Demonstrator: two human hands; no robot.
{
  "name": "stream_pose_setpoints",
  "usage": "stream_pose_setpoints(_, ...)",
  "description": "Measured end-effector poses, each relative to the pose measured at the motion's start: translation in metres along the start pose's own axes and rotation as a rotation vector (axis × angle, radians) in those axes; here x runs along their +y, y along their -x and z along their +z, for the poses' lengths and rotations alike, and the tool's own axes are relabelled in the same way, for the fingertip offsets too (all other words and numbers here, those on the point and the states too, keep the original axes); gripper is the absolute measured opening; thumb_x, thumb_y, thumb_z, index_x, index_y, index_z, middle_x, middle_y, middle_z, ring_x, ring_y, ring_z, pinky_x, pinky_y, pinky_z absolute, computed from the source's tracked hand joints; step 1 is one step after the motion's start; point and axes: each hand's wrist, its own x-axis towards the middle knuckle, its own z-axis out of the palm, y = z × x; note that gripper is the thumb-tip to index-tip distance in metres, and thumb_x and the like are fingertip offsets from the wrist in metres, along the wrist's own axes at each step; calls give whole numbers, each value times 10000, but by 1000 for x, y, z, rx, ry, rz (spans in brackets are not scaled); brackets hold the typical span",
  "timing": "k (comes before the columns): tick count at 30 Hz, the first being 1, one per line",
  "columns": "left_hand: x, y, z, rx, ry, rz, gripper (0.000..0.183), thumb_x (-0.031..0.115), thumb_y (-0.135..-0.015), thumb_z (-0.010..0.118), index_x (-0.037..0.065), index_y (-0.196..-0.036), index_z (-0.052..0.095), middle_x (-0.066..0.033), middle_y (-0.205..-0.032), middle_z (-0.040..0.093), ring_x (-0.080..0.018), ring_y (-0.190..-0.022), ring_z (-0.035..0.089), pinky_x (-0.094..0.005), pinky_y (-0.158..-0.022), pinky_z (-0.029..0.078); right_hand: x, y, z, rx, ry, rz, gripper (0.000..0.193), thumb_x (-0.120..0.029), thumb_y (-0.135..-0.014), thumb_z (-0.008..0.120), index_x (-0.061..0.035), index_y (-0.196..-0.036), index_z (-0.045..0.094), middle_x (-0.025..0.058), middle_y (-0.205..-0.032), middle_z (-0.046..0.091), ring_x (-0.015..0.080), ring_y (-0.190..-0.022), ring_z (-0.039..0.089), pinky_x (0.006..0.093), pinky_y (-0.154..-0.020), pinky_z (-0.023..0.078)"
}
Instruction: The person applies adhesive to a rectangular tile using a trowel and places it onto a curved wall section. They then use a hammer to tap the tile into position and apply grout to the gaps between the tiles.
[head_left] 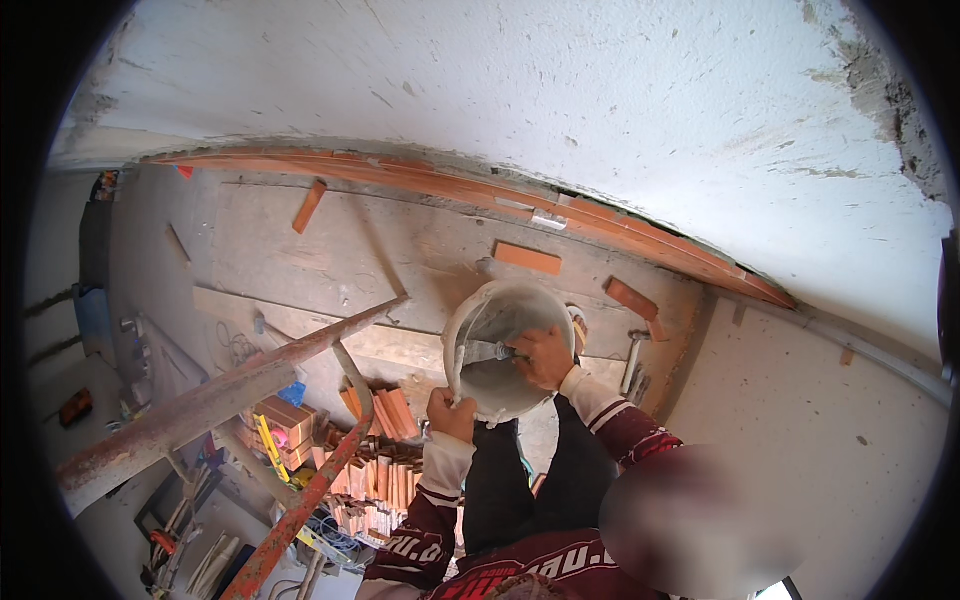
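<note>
A round bucket (pixel 457 327), coated in grey-white mortar, is in front of my body with its open top toward me. My left hand (pixel 452 414) is closed on its near left rim. Inside the bucket, my right hand (pixel 543 357) is closed around the handle of a small trowel (pixel 482 352). The trowel's grey-smeared blade points left, toward the bucket's inner wall. Greyish material lies in the bucket; how deep it is I cannot tell.
Rusty scaffold tubes (pixel 300 352) cross at the left. Orange brick strips (pixel 528 258) lie on the dusty floor, with more stacked (pixel 385 478) at lower left. Exposed brick (pixel 590 222) runs along the foot of the white wall (pixel 560 90). A hammer-like tool (pixel 632 362) lies at right.
</note>
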Motion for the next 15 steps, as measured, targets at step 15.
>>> stream_pose_setpoints(15,42,-52,54,74,506,-210,282,-15,-744,620,-48,-967,451,-197,-990,558,-303,-819,657,-401,-740,624,27,-42,-100,381,9,154,347,-194,-773,686,-152,-1118,691,47,-999,666,253,-886,612,407,-827,358)
